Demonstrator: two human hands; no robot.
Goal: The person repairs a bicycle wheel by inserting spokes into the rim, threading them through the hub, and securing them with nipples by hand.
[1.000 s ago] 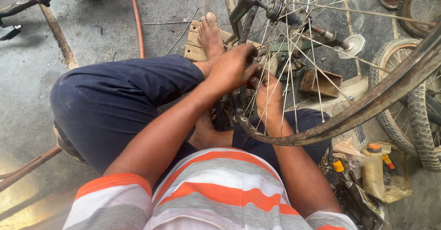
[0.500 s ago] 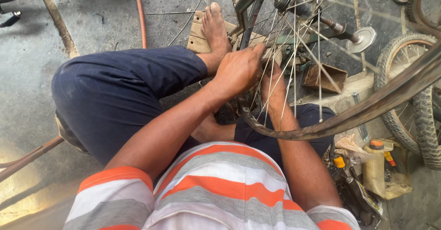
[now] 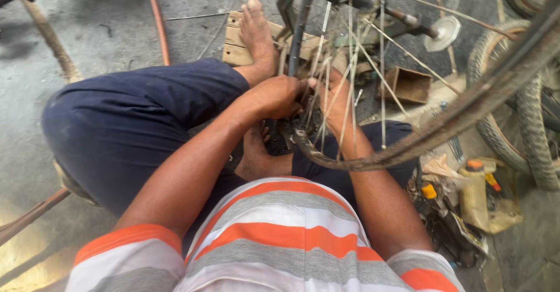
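While spokes [image 3: 350, 88] crowd them, left hand [image 3: 274, 97] and right hand [image 3: 329, 97] meet.

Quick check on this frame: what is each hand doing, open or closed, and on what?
Left hand: closed, fingers curled at the bicycle wheel near its spokes; what it grips is hidden.
Right hand: reaches in among the spokes; grip cannot be told.

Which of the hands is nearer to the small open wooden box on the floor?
Right. The right hand works among the spokes, just left of the wooden box in the picture. The left hand is farther left, beyond the right hand.
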